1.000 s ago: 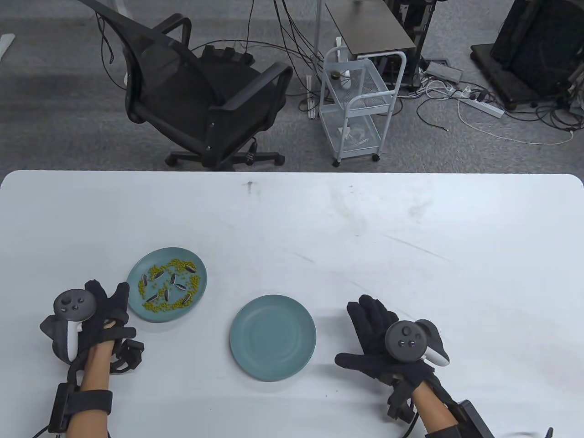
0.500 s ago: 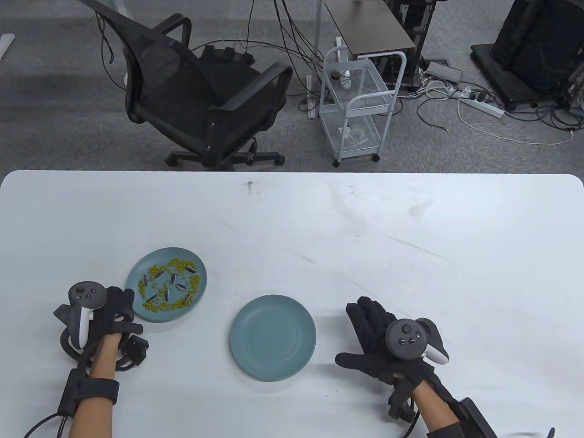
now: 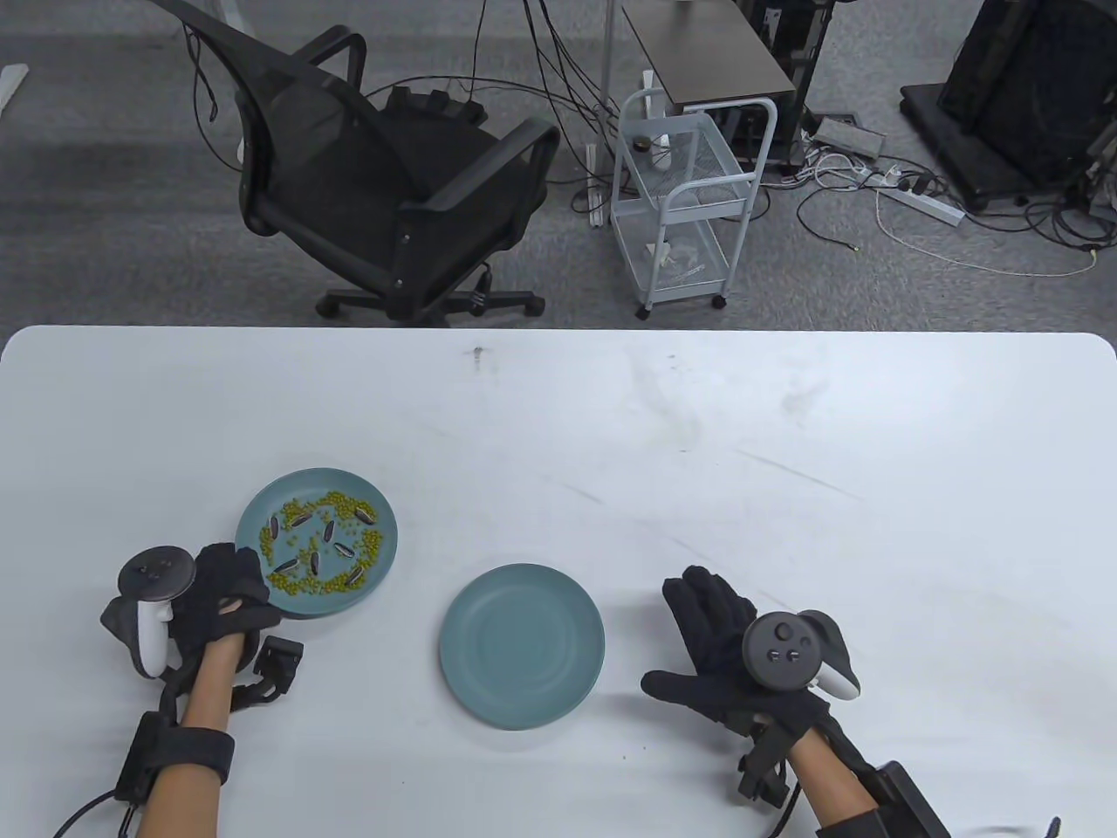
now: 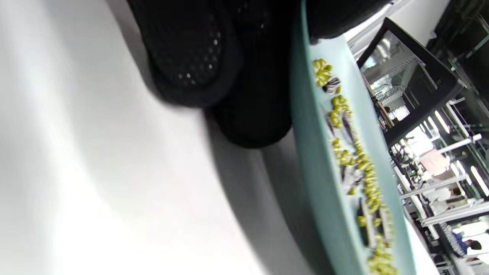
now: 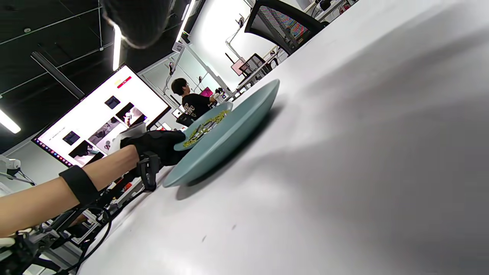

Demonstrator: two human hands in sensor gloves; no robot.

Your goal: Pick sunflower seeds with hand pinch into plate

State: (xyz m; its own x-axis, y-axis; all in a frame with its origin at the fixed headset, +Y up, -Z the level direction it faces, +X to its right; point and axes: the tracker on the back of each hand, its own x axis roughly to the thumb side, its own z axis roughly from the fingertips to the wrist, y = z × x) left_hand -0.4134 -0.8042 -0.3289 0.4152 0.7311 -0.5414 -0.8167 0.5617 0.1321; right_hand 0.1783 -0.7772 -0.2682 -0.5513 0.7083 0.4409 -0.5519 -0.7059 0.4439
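The left hand (image 3: 222, 602) is now gripping the near rim of the seed plate (image 3: 384, 532), having closed in from beside it, and the plate is tipping slightly. The sunflower seeds (image 3: 330, 532) are lying among green beans (none pinched yet). The right hand (image 3: 711, 642) is resting spread and holding nothing on the tabletop (image 3: 698, 436), beside the bare plate (image 3: 522, 646).

Bright, even overhead light and soft shadows; both wrist views are tilted, the left one blurred.
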